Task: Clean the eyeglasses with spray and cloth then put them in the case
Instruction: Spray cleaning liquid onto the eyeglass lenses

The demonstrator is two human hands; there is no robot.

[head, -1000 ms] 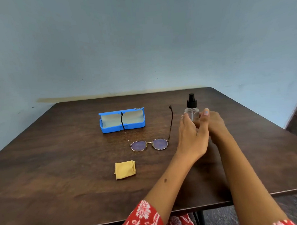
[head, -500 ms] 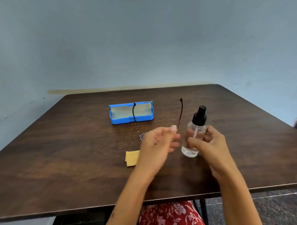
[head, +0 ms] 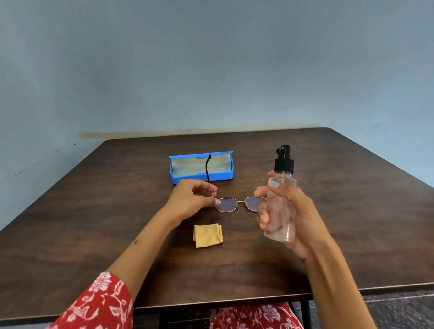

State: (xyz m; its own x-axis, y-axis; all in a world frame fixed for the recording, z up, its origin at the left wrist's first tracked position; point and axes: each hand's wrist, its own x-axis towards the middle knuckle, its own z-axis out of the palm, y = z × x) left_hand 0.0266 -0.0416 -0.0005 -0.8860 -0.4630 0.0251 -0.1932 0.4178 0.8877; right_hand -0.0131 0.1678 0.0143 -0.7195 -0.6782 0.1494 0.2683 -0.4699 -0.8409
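Right hand grips the spray bottle; left hand pinches the eyeglasses on the surface.

The right hand is wrapped around a clear spray bottle with a black pump top, held upright above the dark wooden surface, thumb against its front. The left hand is loosely curled, its fingertips touching the left lens rim of the eyeglasses, which rest lenses-down with one temple sticking up. A folded yellow cloth lies just in front; the open blue case sits behind. No readable label shows on the bottle or case.
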